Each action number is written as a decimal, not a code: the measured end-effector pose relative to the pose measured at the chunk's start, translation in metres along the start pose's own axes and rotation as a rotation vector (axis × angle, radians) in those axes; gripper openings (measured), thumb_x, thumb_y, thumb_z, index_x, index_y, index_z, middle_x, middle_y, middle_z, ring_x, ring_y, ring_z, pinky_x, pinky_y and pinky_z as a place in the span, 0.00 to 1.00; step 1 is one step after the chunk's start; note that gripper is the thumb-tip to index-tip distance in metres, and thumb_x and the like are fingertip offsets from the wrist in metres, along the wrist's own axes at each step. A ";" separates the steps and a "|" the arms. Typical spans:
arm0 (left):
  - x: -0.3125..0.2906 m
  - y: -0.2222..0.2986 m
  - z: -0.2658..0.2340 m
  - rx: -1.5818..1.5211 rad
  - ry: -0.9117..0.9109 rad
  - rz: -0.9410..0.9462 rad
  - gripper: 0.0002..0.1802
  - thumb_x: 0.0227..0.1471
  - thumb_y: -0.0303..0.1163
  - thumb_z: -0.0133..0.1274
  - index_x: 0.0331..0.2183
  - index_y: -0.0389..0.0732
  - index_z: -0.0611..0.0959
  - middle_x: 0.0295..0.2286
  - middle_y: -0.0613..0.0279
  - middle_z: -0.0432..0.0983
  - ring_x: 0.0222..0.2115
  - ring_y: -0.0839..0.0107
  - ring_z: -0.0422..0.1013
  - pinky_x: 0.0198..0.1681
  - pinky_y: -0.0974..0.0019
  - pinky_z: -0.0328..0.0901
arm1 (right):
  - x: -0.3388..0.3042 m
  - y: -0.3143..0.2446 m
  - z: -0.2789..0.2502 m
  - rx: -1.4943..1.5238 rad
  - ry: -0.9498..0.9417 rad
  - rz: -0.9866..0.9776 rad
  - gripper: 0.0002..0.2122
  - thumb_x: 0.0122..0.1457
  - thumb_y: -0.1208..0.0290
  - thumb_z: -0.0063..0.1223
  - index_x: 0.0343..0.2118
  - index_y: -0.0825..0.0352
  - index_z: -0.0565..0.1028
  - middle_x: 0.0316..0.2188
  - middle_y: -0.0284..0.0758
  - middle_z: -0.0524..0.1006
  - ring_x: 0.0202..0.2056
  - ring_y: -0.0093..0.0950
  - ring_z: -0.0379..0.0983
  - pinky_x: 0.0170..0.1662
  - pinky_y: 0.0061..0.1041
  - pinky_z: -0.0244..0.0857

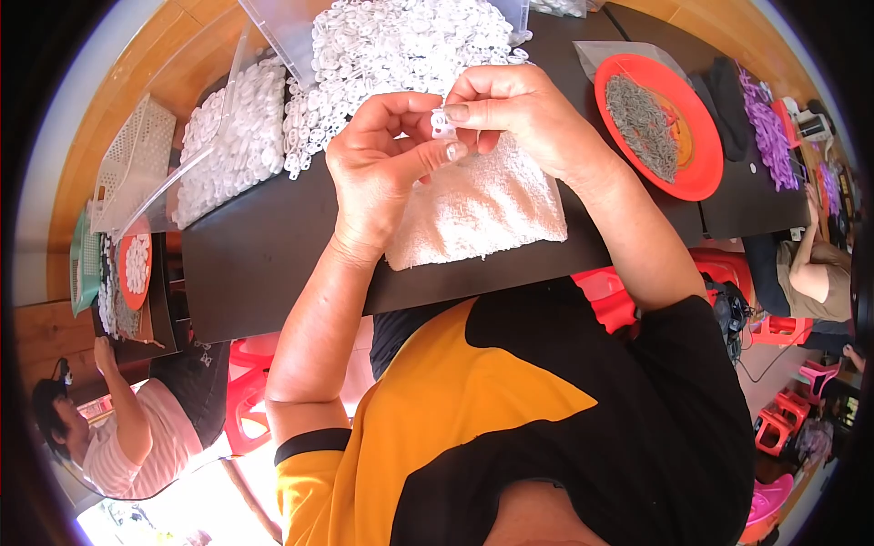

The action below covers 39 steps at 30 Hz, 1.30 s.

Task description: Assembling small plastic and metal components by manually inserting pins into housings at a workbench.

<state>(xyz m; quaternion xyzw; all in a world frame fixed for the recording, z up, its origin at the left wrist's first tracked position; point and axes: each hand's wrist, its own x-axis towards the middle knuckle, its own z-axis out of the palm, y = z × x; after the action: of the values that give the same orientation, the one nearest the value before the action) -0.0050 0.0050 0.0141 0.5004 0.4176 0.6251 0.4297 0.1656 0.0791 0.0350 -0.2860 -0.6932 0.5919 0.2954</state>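
Note:
Above a folded pale towel [482, 214], a small white plastic piece [441, 127] with a rounded hole is held between my two hands. My left hand [378, 159] has its thumb and curled fingers closed around the lower side of it. From the right, my right hand [514, 109] pinches its upper side between thumb and forefinger. Anything smaller held in the fingertips is too small or covered to make out. Just beyond my hands spreads a big heap of similar white pieces [401, 45], spilling from a clear plastic bin [278, 41].
A red round tray [706, 155] with small grey metal-looking parts lies to the right, purple pieces [765, 127] beyond it. Bagged white pieces [232, 136] and a white basket [137, 164] stand left on the dark table [264, 264]. Co-workers sit at far left [146, 428] and far right [815, 273].

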 end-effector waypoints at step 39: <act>-0.013 -0.004 -0.008 0.313 -0.063 0.317 0.16 0.43 0.22 0.66 0.36 0.33 0.78 0.28 0.66 0.76 0.28 0.81 0.70 0.33 0.77 0.67 | -0.006 -0.018 0.008 0.223 -0.131 0.138 0.09 0.57 0.69 0.57 0.25 0.70 0.77 0.17 0.30 0.73 0.20 0.18 0.70 0.23 0.16 0.63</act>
<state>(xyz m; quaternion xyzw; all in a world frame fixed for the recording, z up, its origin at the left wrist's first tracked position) -0.0104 -0.0071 0.0057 0.6394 0.4121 0.5965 0.2559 0.1625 0.0670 0.0515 -0.2593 -0.6198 0.7015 0.2378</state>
